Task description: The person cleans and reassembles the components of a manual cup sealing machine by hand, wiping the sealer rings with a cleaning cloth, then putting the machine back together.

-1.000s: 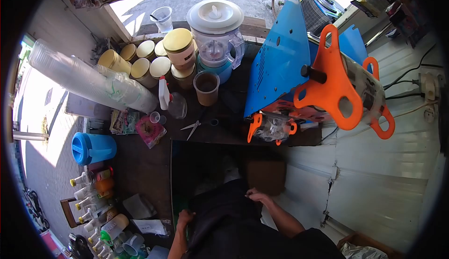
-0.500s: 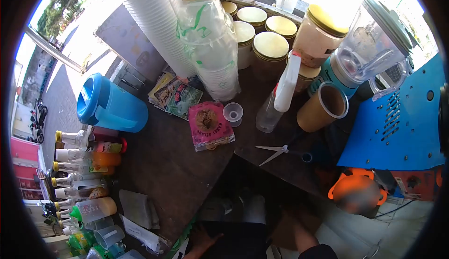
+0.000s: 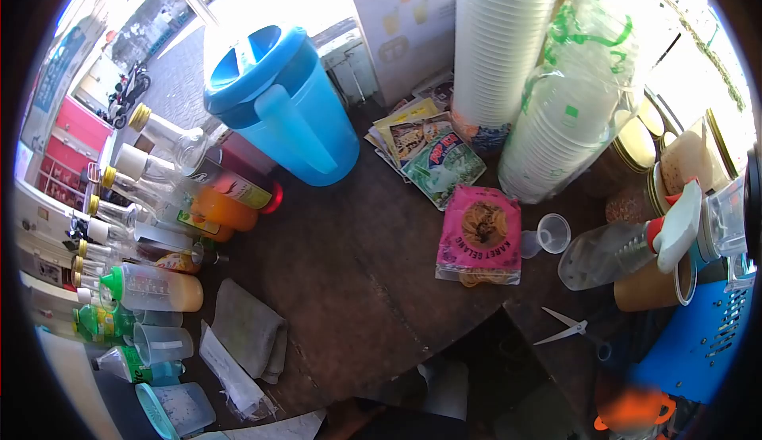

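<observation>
My left hand (image 3: 348, 418) shows only as a dim, shadowed shape at the bottom edge, near a white sheet (image 3: 298, 426); its fingers cannot be made out. My right hand is out of view. On the dark brown table (image 3: 333, 273) lie a pink packet of rubber bands (image 3: 480, 233), a small clear cup (image 3: 552, 233), several printed sachets (image 3: 444, 162) and open scissors (image 3: 565, 331). A folded grey cloth (image 3: 248, 329) and a white paper packet (image 3: 232, 372) lie at the lower left.
A blue pitcher (image 3: 294, 114) stands at the back left, above several syrup bottles (image 3: 218, 194). Tall stacks of clear cups (image 3: 500, 43) rise at the back. At the right are a spray bottle (image 3: 607, 256), a brown cup (image 3: 647, 289) and a blue perforated panel (image 3: 698, 345).
The view has turned left, so the table things appear farther right. My right hand has left the view, and my left hand now shows less clearly at the bottom edge.
</observation>
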Demonstrator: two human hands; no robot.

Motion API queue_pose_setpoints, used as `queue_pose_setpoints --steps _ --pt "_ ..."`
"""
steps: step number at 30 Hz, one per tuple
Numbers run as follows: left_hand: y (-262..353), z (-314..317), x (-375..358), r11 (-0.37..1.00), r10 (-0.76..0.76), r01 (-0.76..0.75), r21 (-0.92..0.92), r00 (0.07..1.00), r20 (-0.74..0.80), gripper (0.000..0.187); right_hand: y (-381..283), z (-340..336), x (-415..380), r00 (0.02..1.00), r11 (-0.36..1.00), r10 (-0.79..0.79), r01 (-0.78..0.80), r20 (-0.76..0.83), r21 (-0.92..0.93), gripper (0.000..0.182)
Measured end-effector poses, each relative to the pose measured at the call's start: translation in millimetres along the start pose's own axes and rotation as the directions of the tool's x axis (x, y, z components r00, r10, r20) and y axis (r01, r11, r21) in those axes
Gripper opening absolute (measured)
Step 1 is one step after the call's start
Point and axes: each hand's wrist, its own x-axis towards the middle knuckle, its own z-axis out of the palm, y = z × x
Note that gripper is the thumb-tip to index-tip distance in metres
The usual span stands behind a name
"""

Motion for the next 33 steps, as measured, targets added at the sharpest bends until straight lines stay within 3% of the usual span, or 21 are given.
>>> queue_pose_setpoints --steps 3,5,6,8,12,14,17,18,20,21,23,25,26,27,31,33 --pt "-20 26 4 1.0 0.007 -0.008 -0.007 0.992 -0.13 0.11 -20 22 29 0.999 0.996 -0.05 0.048 0.022 0.081 0.049" --pt "-8 21 -7 0.983 -0.139 0.133 -0.13 0.99 -0.033 0.112 -30 34 34 0.996 0.99 -0.072 0.066 0.044 0.128 0.049" --pt "11 8 -17 0.98 -0.143 0.135 -0.149 0.989 -0.045 0.112 -33 37 38 0.996 0.986 -0.083 0.076 0.045 0.148 0.049" --pt "50 -12 -42 0.975 -0.143 0.098 -0.199 0.963 -0.229 0.117 -26 32 40 0.996 0.982 -0.086 0.08 0.026 0.172 0.049" --pt "-1 83 -20 0.993 -0.056 0.016 -0.12 0.939 -0.339 0.12 -10 10 38 0.993 0.969 -0.114 0.115 -0.02 0.218 0.049" --pt "-3 110 -23 0.955 -0.134 0.016 -0.296 0.914 -0.382 0.106 -4 -2 22 0.991 0.958 -0.132 0.135 -0.03 0.251 0.049" --pt "5 136 -34 0.981 -0.138 0.06 -0.185 0.882 -0.45 0.094 5 -24 -18 0.988 0.932 -0.122 0.148 -0.096 0.331 0.048" --pt "4 151 -32 0.987 -0.092 0.02 -0.161 0.889 -0.449 0.094 17 -35 -45 0.988 0.924 -0.085 0.127 -0.132 0.36 0.048" --pt "-5 180 -26 0.988 0.002 -0.11 -0.11 0.72 -0.694 0.077 46 -53 -113 0.972 0.897 0.044 0.063 -0.23 0.438 0.048" --pt "-7 183 -30 0.983 0.086 -0.176 -0.059 0.714 -0.695 0.077 52 -61 -136 0.952 0.871 0.102 0.054 -0.288 0.488 0.048" --pt "-8 183 -35 0.898 0.101 -0.39 -0.203 0.632 -0.768 0.06 52 -65 -163 0.905 0.806 0.202 0.064 -0.375 0.589 0.048" --pt "-1 176 -41 0.89 0.148 -0.419 -0.182 0.641 -0.753 0.056 11 -87 -203 0.864 0.736 0.28 0.087 -0.418 0.672 0.048" --pt "1 171 -44 0.891 0.126 -0.402 -0.213 0.668 -0.734 0.053 -32 -112 -222 0.917 0.943 0.113 0.023 -0.382 0.332 0.041" --pt "5 168 -44 0.891 0.169 -0.423 -0.167 0.648 -0.742 0.053 -89 -144 -236 0.962 0.998 -0.024 0.006 -0.271 -0.068 0.035" --pt "12 175 -51 0.868 0.317 -0.496 -0.028 0.595 -0.738 0.053 -78 -121 -232 0.973 0.999 -0.019 0.012 -0.231 -0.035 0.03" --pt "17 176 -50 0.844 0.38 -0.536 0.027 0.562 -0.734 0.055 -59 -114 -223 0.977 0.986 -0.162 0.164 -0.142 0.0 0.031"
